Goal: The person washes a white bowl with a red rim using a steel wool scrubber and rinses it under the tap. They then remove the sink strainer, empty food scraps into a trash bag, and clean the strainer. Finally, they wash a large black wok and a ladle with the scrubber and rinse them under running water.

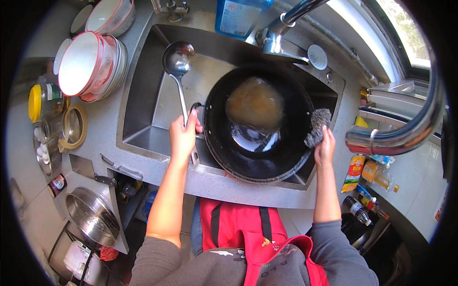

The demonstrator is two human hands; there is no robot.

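Note:
A black wok (257, 125) with brownish liquid pooled in it rests in and over the stainless steel sink (139, 89). My left hand (183, 134) grips the handle of a metal ladle (179, 59), its bowl pointing away from me; the hand is also at the wok's dark side handle, and whether it holds that too is partly hidden. On the wok's right side, my right hand (325, 146) holds a steel wool scrubber (318, 127) against the rim.
Above the sink stand a chrome faucet (275, 39) and a blue bottle (236, 18). A large curved pipe (393, 139) juts in at right. Stacked bowls (82, 64), a jar with a yellow lid (35, 103) and a cleaver (84, 166) lie left; a steel steamer pot (93, 216) stands lower left.

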